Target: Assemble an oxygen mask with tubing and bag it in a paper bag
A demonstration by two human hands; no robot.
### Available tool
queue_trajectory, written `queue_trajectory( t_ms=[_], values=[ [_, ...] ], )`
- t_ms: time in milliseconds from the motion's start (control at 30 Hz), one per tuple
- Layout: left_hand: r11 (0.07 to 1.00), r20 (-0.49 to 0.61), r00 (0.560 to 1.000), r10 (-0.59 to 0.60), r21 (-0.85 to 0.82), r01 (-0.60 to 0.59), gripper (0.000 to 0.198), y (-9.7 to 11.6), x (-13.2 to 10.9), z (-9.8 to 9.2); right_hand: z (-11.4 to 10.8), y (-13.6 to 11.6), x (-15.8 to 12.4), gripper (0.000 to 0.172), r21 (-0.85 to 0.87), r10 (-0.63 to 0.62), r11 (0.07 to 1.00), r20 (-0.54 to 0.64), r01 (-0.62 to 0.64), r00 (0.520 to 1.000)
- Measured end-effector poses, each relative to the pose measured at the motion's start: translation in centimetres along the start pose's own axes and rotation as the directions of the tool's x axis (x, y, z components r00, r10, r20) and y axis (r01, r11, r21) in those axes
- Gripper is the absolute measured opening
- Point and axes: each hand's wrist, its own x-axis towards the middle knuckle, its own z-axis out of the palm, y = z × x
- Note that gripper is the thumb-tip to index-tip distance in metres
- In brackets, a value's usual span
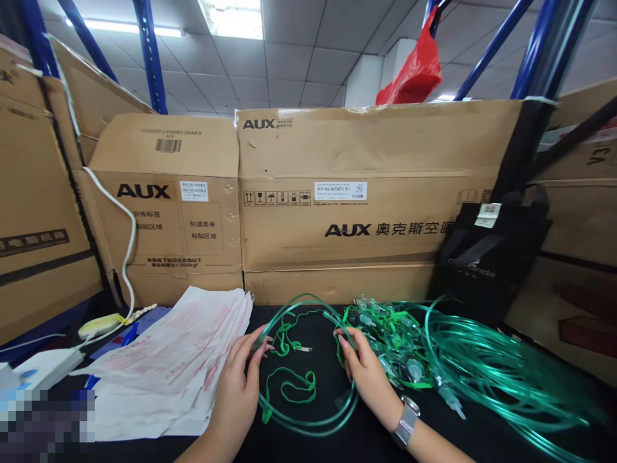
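Note:
A coil of clear green tubing point(308, 421) lies as a loop on the black table point(347, 444) in front of me. My left hand point(241, 386) curls its fingers round the loop's left side. My right hand point(364, 370), with a watch on its wrist, grips the loop's right side. A green elastic strap point(294, 386) lies inside the loop. Just right of my right hand sits a pile of clear masks with green straps point(390, 337), and beyond it a big heap of tangled green tubing point(491, 370).
A stack of white paper pouches with red print point(178, 360) lies left of my left hand. Cardboard AUX boxes point(357, 199) wall off the back. A black bag point(491, 257) hangs at the right. A white cable and plug point(101, 325) lie at the far left.

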Motion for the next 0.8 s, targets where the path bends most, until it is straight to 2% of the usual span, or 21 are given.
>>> queue_trajectory(
  t_ms=[100,233,333,433,467,567,633,733,800],
  values=[
    [0.992,0.011,0.999,-0.035,-0.118,0.036,0.026,1.0,-0.4,0.1,-0.3,-0.1,0.2,0.037,-0.081,-0.048,0.996,-0.055,0.043,0.997],
    [0.975,-0.034,0.997,-0.071,-0.215,0.062,0.018,1.6,-0.6,0.2,-0.8,-0.1,0.6,0.042,-0.109,-0.068,0.992,-0.127,0.055,0.990],
    [0.972,-0.053,0.997,-0.056,-0.230,0.042,0.015,1.8,-0.6,0.1,-1.3,-0.1,1.0,0.044,-0.114,-0.090,0.991,-0.194,0.068,0.977],
    [0.974,-0.108,0.994,-0.011,-0.225,-0.014,0.012,1.9,-0.9,-0.1,-1.9,0.1,1.6,0.035,-0.076,-0.084,0.995,-0.235,0.068,0.968],
    [0.973,-0.124,0.992,0.013,-0.226,-0.041,0.010,1.9,-1.0,-0.1,-2.0,0.3,1.8,0.039,-0.056,-0.077,0.996,-0.247,0.065,0.966],
    [0.964,-0.133,0.983,0.129,-0.215,-0.155,0.006,1.7,-1.5,-0.2,-2.3,0.8,2.4,0.068,0.009,-0.044,0.999,-0.262,0.048,0.964],
    [0.944,-0.105,0.963,0.250,-0.196,-0.266,0.008,1.4,-1.8,-0.4,-2.3,1.0,2.6,0.076,0.052,-0.011,0.998,-0.226,0.024,0.974],
    [0.869,-0.040,0.891,0.452,-0.202,-0.451,0.015,1.4,-1.9,-0.8,-1.9,0.7,2.4,0.079,0.123,0.064,0.991,-0.105,-0.051,0.992],
    [0.822,-0.006,0.841,0.541,-0.205,-0.531,0.015,1.6,-1.8,-1.2,-1.5,0.3,2.1,0.081,0.160,0.124,0.980,-0.019,-0.119,0.992]
  ],
)
